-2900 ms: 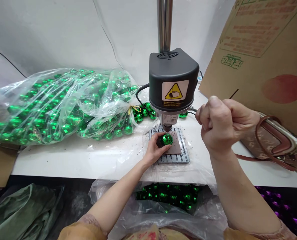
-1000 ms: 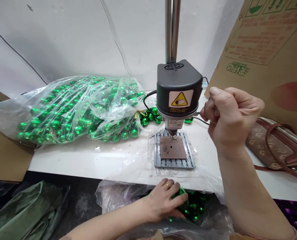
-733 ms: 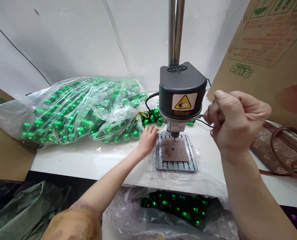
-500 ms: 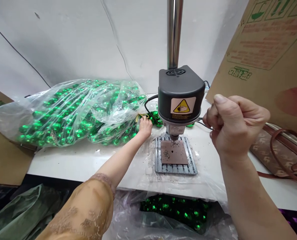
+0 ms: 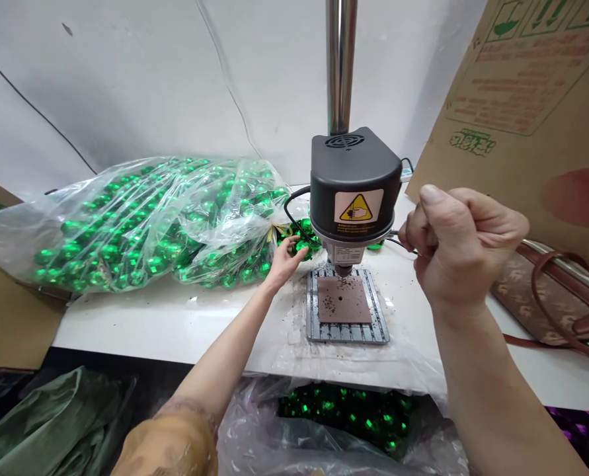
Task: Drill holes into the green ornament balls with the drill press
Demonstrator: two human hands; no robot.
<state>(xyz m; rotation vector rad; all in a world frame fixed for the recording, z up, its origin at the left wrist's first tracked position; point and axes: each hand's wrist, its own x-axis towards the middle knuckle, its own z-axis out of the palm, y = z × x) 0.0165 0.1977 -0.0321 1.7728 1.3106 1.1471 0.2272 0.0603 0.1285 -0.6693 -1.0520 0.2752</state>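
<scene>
So, nearest the edge, a crinkly clear plastic bag [image 5: 324, 436] sags below the white table [image 5: 175, 317], full of shiny faceted green balls [image 5: 344, 411]. The right hand [image 5: 460, 248] is a tight fist around a thin dark rod [image 5: 404, 243] coming off the bench drill [image 5: 353, 185]. The left hand [image 5: 284, 259] is open, fingertips touching a loose green ball [image 5: 303, 247] just left of the slotted metal base [image 5: 348, 330]. Behind, a bigger clear bag [image 5: 125, 198] holds loads more.
</scene>
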